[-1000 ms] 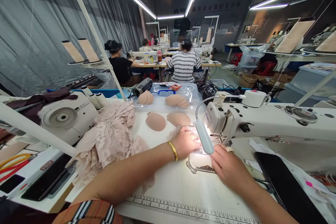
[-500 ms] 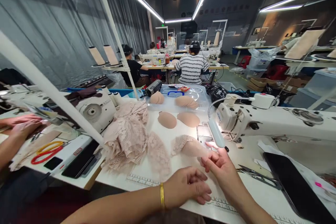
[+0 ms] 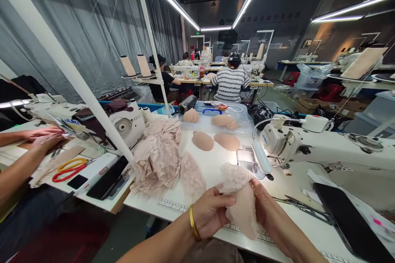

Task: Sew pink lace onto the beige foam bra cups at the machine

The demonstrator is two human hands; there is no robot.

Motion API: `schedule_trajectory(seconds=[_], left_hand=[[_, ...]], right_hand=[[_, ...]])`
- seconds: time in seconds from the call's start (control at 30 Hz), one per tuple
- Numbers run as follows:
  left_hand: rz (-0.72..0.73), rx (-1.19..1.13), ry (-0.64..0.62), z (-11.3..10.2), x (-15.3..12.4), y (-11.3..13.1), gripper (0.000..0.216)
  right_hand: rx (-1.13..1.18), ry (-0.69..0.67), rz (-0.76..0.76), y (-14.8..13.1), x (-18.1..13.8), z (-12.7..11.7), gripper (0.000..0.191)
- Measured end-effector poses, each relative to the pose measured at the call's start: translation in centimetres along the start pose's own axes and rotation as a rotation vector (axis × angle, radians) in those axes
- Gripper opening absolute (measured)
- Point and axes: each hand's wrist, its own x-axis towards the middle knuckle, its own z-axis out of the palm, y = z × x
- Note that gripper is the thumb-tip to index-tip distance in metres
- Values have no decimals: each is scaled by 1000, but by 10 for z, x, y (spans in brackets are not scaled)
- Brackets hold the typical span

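Observation:
Between my hands a beige lace-edged fabric piece (image 3: 242, 207) hangs over the front of the white sewing table (image 3: 173, 191). My left hand (image 3: 212, 209), with a gold bracelet at the wrist, pinches its left side. The fingers of my right hand (image 3: 262, 199) close on its right upper edge. Left of them lies a flat lace piece (image 3: 191, 174), beside a heap of beige lace (image 3: 157, 154). Farther back rest two beige oval pads (image 3: 203, 141) (image 3: 228, 141). The lit needle area of a sewing machine (image 3: 277, 139) is just beyond my right hand.
Black thread snips (image 3: 308, 209) and a black phone (image 3: 352, 220) lie at right. Stacked pads sit on a clear plastic box (image 3: 225, 122) behind. A thread-stand pole rises at left, where a co-worker's hands (image 3: 46, 135) work near red-and-yellow scissors (image 3: 69, 170).
The lace-edged piece has been lifted off the table and drawn toward me. My left hand, empty before, now grips it too. The view has shifted slightly left.

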Motion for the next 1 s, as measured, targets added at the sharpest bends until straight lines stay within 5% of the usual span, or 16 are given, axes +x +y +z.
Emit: schedule_trajectory(seconds=[0.1, 0.3, 0.4, 0.47, 0.6, 1.0], left_hand=[[40, -20, 71, 0, 4, -1, 50], [67, -27, 330, 9, 23, -5, 53], [-92, -144, 203, 13, 29, 0, 70], [-12, -144, 151, 16, 31, -1, 64], [215, -71, 310, 20, 34, -11, 49], [119, -230, 342, 24, 42, -11, 41]], right_hand=[[133, 18, -23, 1, -12, 5, 69], [44, 203, -189, 15, -19, 8, 88], [21, 263, -208, 21, -18, 4, 89], [14, 267, -201, 25, -17, 0, 91], [19, 271, -232, 31, -17, -4, 88], [223, 268, -194, 25, -13, -6, 86]])
